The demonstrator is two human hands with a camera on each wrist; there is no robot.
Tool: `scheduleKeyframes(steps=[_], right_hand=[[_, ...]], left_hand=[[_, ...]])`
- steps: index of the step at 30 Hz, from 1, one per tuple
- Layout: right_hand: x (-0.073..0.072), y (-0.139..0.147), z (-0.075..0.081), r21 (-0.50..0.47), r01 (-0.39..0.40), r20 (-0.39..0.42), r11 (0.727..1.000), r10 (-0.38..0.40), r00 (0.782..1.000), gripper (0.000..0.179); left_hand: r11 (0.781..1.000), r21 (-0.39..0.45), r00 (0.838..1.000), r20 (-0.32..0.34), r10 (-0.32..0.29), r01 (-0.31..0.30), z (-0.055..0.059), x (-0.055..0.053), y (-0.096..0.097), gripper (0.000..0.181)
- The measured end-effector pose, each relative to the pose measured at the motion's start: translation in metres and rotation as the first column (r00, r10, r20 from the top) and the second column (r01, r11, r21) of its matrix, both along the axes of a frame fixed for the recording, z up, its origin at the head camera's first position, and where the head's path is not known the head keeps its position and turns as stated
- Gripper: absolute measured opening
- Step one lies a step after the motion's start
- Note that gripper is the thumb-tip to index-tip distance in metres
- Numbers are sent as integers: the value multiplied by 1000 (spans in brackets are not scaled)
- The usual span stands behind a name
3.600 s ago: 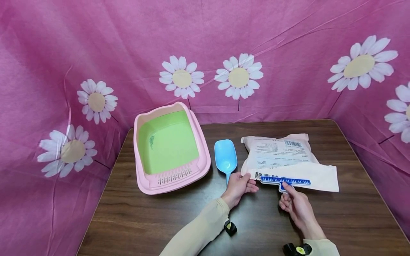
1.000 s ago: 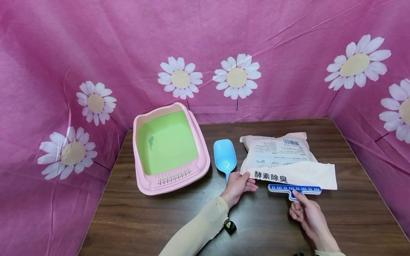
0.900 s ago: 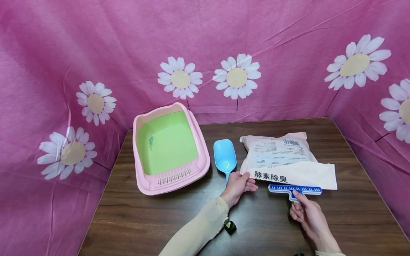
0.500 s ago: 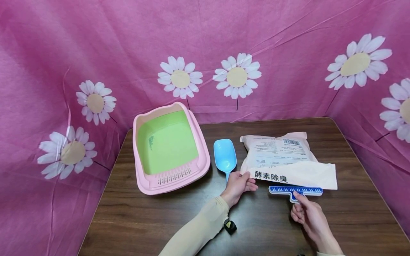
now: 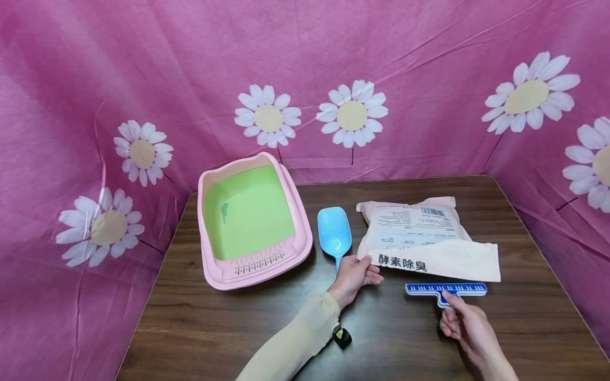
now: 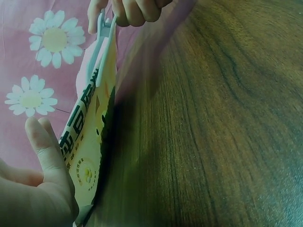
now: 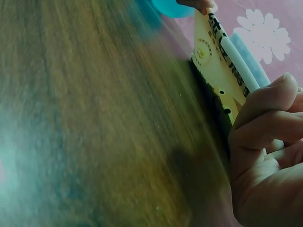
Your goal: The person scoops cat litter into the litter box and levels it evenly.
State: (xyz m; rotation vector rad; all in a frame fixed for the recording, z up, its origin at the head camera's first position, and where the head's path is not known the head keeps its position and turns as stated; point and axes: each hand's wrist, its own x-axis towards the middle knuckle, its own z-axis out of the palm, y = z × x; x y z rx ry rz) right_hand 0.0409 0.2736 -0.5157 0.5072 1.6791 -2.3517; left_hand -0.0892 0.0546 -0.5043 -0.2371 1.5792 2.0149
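Observation:
In the head view, a pale pink printed bag point(image 5: 412, 230) lies at the right of the table, its top folded over toward me. My left hand point(image 5: 352, 279) pinches the left corner of that folded top. Just in front of the fold, my right hand point(image 5: 469, 329) grips the handle of a blue and white sealing clip point(image 5: 424, 289) with a piano-key pattern. The clip's long bar runs along the fold with a strip of table showing between them. In the left wrist view, the bag point(image 6: 87, 165) shows dark lettering and a yellow printed side.
A pink litter box point(image 5: 306, 246) with a green inside stands at the left back. Between it and the bag lies a blue scoop point(image 5: 333, 233), its handle partly behind my left hand. A pink flowered cloth point(image 5: 305, 47) hangs around the brown wooden table point(image 5: 200, 328).
My right hand has drawn the clip off the folded top, toward me and to the right, uncovering the bag's large lettering. My left hand keeps its hold on the corner.

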Motion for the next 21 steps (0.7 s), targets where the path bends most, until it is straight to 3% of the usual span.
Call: scheduleKeyframes(steps=[9,21], right_hand=[[2,5,-1,35,-8,18,999,7,1000,53],[4,9,0,143,-30,113,989,13,994,51]], left_hand=[[1000,8,1000,5,-1,1,1,-1,0,16],[1000,15,1000,8,-1,1,1,-1,1,17]])
